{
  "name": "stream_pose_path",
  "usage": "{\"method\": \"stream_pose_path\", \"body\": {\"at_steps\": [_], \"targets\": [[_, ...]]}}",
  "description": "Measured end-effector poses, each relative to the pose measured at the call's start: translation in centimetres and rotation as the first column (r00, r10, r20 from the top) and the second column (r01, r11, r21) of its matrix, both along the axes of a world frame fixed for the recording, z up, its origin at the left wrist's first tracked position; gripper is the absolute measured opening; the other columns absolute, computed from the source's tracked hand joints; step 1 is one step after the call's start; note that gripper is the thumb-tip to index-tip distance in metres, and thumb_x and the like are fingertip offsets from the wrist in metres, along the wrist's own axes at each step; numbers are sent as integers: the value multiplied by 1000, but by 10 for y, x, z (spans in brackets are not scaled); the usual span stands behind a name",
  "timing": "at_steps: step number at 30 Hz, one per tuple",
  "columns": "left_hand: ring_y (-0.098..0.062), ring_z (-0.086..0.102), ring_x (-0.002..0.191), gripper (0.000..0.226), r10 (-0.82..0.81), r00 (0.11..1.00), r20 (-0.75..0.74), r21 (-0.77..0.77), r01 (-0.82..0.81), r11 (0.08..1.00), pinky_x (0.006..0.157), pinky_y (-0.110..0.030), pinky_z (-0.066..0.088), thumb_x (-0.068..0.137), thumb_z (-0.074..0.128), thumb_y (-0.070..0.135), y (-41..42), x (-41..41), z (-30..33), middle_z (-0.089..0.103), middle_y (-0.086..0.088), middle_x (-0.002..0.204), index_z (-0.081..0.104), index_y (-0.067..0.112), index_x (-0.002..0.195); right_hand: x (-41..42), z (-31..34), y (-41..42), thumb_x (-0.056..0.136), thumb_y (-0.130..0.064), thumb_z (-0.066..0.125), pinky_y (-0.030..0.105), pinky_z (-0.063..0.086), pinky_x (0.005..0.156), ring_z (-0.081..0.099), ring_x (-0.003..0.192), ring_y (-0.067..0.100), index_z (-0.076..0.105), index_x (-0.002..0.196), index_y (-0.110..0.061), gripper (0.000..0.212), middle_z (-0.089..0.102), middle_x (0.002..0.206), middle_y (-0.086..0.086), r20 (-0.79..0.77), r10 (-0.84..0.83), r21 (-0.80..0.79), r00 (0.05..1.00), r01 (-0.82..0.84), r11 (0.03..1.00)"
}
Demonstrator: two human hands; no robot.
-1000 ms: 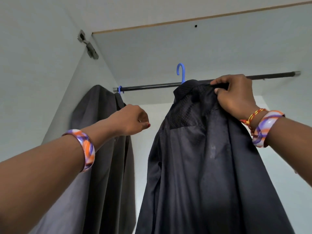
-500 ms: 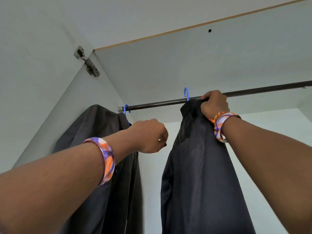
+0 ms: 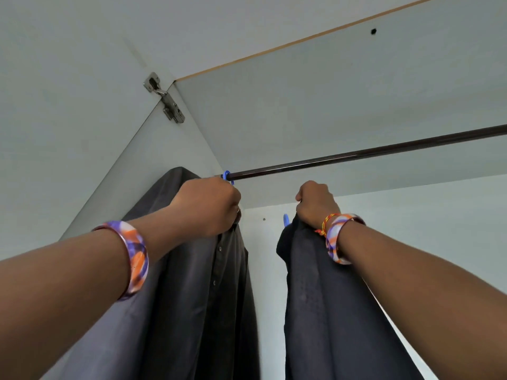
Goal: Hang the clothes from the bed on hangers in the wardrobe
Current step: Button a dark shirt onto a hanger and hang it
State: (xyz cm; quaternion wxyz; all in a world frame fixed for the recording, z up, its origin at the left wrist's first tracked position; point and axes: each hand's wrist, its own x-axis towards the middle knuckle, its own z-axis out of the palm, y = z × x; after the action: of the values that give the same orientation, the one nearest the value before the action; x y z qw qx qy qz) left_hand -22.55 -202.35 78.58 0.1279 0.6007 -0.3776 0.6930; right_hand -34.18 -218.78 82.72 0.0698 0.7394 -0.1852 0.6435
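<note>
Overhead, one dark rail point(image 3: 370, 153) is seen crossing the wardrobe point(image 3: 315, 111), and two dark garments are counted; the grey shirt point(image 3: 197, 283) at lower left is gripped at its collar by the left hand point(image 3: 208, 207), under a blue hanger hook point(image 3: 227, 176) on the rail's left end. The black shirt point(image 3: 323, 297) at lower centre is clutched at its top by the right hand point(image 3: 315, 204), below the rail, a second blue hanger point(image 3: 286, 219) showing beside it; two patterned bangles are worn.

Shirt point(image 3: 197, 283) left of jacket point(image 3: 329, 297), under rail point(image 3: 356, 154).
</note>
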Motion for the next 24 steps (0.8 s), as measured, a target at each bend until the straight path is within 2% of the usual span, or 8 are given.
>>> {"method": "stream_pose_path", "body": {"at_steps": [4,8,11,16,19,22,24], "targets": [[-24,57,85,24,-6,999,32,-55,7,998,62,-29,38,92,39,27,6,19,10,59,-3,93,60,15,90,2,-4,4,84,0,45,34,42,93,53,111,35,60,112,-10,34,55,121,17,65,26,-147,998,-16,989],[-24,57,87,24,-94,996,-9,-110,93,990,61,-28,35,91,41,25,2,28,16,61,-4,95,63,15,95,-16,-2,11,87,0,44,35,43,95,53,114,32,64,113,-12,35,62,118,14,228,77,-290,971,-8,957],[-24,57,86,24,-113,994,4,-68,113,991,61,-27,34,90,42,25,-5,27,14,61,-3,95,63,15,92,-26,0,15,90,0,41,31,40,89,51,115,31,62,116,-10,35,63,118,12,330,90,-326,940,24,945],[-23,44,71,23,-46,989,139,-40,52,998,62,-27,29,91,39,24,-6,14,13,47,1,82,58,13,83,-24,14,16,90,1,40,36,40,85,49,113,37,57,118,-6,34,58,121,17,318,-52,-227,947,129,965],[-21,41,70,26,-32,983,179,-72,46,996,63,-28,26,92,38,26,2,11,14,55,-1,85,61,14,88,-15,23,21,89,0,42,35,38,77,50,110,40,55,117,-2,30,55,120,21,275,-134,-156,952,181,971],[-22,40,70,27,46,974,222,-83,-28,996,64,-28,25,92,37,26,15,13,16,58,-3,89,61,15,91,-1,27,26,89,2,46,33,35,73,52,107,41,53,112,3,24,53,119,24,209,-192,-96,959,215,972],[-25,46,73,25,88,968,234,-78,-72,994,66,-28,27,92,38,26,26,16,17,59,-3,90,61,15,92,10,29,28,89,2,49,33,35,72,53,107,41,51,110,5,22,52,119,25,177,-185,-50,967,196,979]]}}
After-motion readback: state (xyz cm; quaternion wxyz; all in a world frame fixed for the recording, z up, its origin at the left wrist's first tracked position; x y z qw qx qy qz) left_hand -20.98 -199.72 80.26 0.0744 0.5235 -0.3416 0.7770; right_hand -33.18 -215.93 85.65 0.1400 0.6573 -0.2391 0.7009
